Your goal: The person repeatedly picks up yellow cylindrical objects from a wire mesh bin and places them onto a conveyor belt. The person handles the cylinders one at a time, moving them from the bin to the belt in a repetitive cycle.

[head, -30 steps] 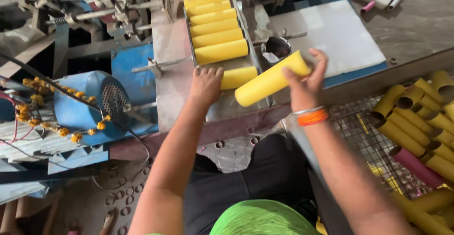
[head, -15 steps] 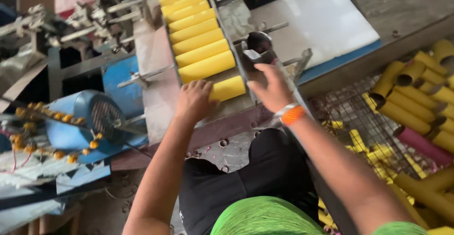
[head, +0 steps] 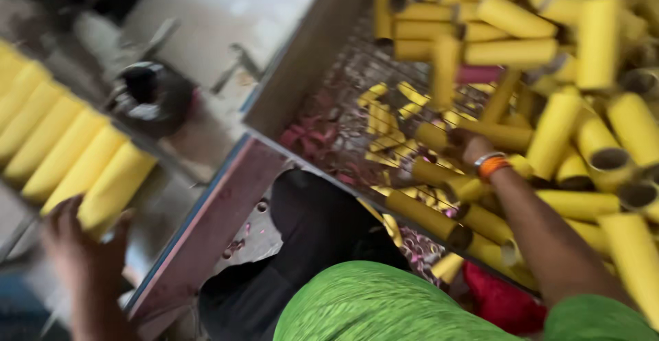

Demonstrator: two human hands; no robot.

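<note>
The person in the green top leans over the bench with arms spread wide, one to each side. On the near left, the left hand rests against the end of the nearest yellow tube in a slanted row of yellow tubes lying side by side in a tray; the fingers curl about the tube's near end, seemingly steadying it so the row stays packed tight, though the blur keeps me from telling whether the hand truly clasps it or only presses on it. Just beyond the row sits a dark round machine part on the pale bench top. Off to the right, past a grey metal edge, a wire-mesh bin holds a loose heap of yellow tubes, tumbled at all angles, with a pink tube among them and bits of pink and yellow scrap fallen onto the mesh, which likely lets such waste drop through. The right hand, wearing an orange wristband, is pushed down into this heap among the near tubes; its fingers are hidden behind them, so I cannot tell whether it has closed on one or is open. The bin stands close at the right, within easy reach of that arm, while the tray lies under the left.
</note>
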